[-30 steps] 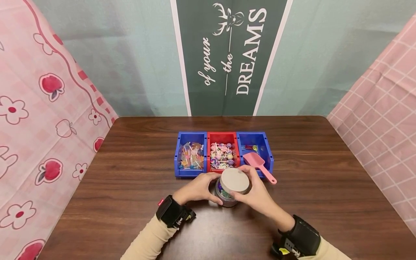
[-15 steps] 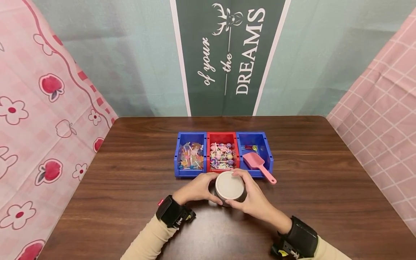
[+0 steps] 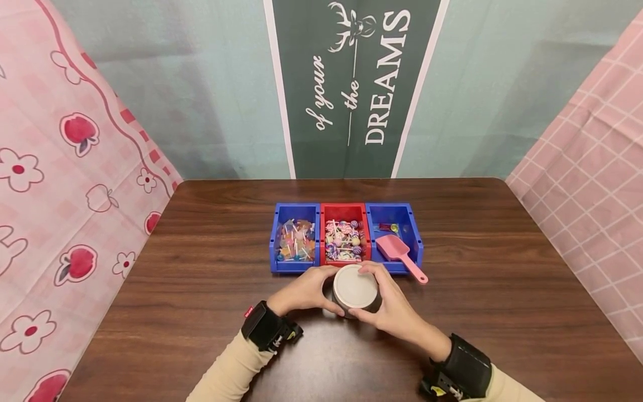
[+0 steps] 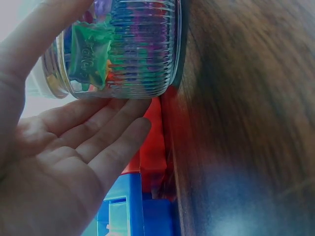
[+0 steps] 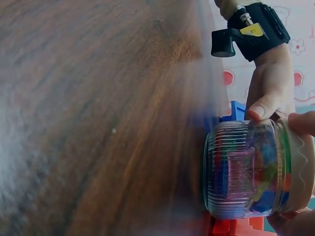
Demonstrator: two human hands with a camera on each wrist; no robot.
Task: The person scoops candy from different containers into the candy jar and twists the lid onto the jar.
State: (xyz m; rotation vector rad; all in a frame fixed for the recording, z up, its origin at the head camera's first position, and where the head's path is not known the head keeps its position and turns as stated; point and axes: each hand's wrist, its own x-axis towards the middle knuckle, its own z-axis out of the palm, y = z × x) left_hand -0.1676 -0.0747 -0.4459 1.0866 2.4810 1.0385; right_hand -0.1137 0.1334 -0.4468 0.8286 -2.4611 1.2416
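Observation:
A clear ribbed jar [image 5: 231, 172] stands upright on the table, filled with colourful wrapped candies, among them a green one [image 4: 88, 55] in the left wrist view. On its mouth sits a round cream lid [image 3: 355, 286]. My left hand [image 3: 305, 291] holds the jar's side, thumb in front and fingers behind. With fingers at the far edge and thumb at the near edge, my right hand [image 3: 394, 306] grips the lid from the right. Most of the jar's body is hidden under the lid in the head view.
Just behind the jar stand three joined bins: a left blue bin [image 3: 273, 251] and a red bin [image 3: 343, 211] holding lollipops, and a right blue bin [image 3: 389, 213] with a few wrapped candies. A pink scoop [image 3: 394, 247] leans over the right bin's front edge, its handle sticking out.
My right hand has brought the lid left and down from a tilt over the jar to lie flat on its mouth. The left hand has stayed in place.

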